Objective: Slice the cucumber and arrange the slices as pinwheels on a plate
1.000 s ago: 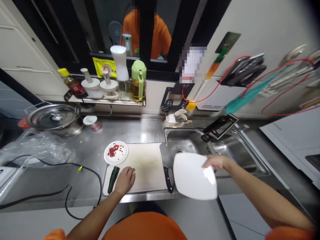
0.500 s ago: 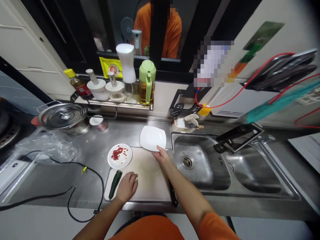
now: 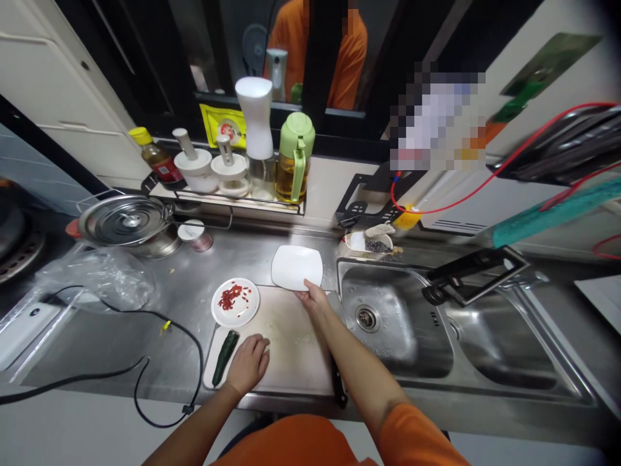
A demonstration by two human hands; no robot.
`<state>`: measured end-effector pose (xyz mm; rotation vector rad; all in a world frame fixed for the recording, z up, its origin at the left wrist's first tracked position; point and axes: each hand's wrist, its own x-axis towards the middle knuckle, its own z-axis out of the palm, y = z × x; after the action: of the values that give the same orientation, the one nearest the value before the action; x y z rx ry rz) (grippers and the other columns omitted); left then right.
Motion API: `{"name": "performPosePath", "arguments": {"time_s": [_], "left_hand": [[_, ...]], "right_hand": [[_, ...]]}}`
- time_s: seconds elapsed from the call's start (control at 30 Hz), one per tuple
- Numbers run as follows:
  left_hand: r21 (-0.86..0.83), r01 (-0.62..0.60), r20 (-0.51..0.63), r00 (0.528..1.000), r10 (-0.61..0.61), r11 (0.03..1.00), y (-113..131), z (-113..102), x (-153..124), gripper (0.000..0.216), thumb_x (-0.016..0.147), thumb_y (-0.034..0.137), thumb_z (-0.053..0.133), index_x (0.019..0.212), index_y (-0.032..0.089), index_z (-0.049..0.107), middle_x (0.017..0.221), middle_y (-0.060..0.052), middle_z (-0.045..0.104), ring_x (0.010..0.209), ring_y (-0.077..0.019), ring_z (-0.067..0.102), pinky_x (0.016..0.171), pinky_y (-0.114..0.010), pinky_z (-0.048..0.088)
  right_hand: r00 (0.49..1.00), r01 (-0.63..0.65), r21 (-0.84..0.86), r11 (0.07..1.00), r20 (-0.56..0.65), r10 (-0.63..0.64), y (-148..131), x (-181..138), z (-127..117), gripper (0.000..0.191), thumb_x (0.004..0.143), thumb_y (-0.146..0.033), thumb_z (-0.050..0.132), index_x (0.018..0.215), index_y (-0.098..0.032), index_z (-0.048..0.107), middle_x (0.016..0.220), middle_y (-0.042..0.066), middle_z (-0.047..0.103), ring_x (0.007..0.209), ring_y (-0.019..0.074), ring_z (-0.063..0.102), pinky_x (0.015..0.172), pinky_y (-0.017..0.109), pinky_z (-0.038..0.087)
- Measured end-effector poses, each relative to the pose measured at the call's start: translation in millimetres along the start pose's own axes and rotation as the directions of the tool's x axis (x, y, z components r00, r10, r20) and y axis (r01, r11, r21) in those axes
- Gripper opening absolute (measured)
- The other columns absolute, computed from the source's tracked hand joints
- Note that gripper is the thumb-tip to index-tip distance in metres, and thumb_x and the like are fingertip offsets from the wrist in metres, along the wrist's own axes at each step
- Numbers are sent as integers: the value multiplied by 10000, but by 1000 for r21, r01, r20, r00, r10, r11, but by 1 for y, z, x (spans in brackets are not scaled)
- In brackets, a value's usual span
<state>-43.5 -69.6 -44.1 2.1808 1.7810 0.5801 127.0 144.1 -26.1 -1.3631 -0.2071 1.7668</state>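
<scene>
My right hand (image 3: 313, 301) grips the near edge of a white square plate (image 3: 297, 266), its thumb on the rim, at the far side of the cutting board (image 3: 298, 356). My left hand (image 3: 249, 364) rests on the board with its fingers loosely stretched out and nothing seen in them. Just left of it lies a dark green cucumber piece (image 3: 225, 358). A round white plate (image 3: 248, 315) holding chopped red pieces (image 3: 233, 296) overlaps the board's far left corner. Along the board's right edge, partly under my right forearm, shows a knife's black handle (image 3: 340, 387).
A double steel sink (image 3: 395, 323) lies to the right, with a phone-holder-like black frame (image 3: 478, 275) over it. Seasoning jars (image 3: 196, 169) and a green-topped oil bottle (image 3: 294, 158) stand on a rack behind. Left are a lidded pot (image 3: 130, 223), a plastic bag (image 3: 104, 278) and a black cable (image 3: 196, 343).
The square plate looks flatter and a little lower against the counter, still in my right hand. The whole view has shifted slightly; my left hand stays on the board.
</scene>
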Motion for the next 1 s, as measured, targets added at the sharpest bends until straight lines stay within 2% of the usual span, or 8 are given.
{"name": "performPosePath", "arguments": {"time_s": [0.37,0.6,0.8,1.0], "left_hand": [[-6,8,-3,1000,-8,1000,1,-1,1,238,863,256,442,1050,197,578,999,-95,576,967,-219,550,849,-382,473],[-10,-3,2,1000,3,1000,-1,0,0,245,863,264,438,1054,198,576,995,-95,572,949,-218,551,845,-384,472],[-17,4,-1,1000,-4,1000,0,-1,0,235,864,262,442,1048,200,574,992,-92,570,955,-219,545,843,-378,468],[-15,0,3,1000,0,1000,1,-2,1,232,864,256,442,1046,191,569,985,-90,569,952,-220,542,840,-378,467]], "right_hand": [[1000,-5,-30,1000,-7,4,-4,-3,3,504,747,-93,615,1210,-226,467,804,-9,698,671,173,672,645,350,582],[999,5,-123,992,-44,-10,-5,-6,3,444,785,-246,647,1191,-199,475,780,13,687,677,166,671,632,335,584],[989,-38,-282,959,-146,-4,-5,-8,-4,411,807,-294,619,1141,-97,483,640,61,648,561,199,658,507,308,571],[967,-19,-425,905,-237,-91,-2,-2,-9,309,792,-300,624,1000,-93,531,461,17,577,403,191,601,357,228,480]]}}
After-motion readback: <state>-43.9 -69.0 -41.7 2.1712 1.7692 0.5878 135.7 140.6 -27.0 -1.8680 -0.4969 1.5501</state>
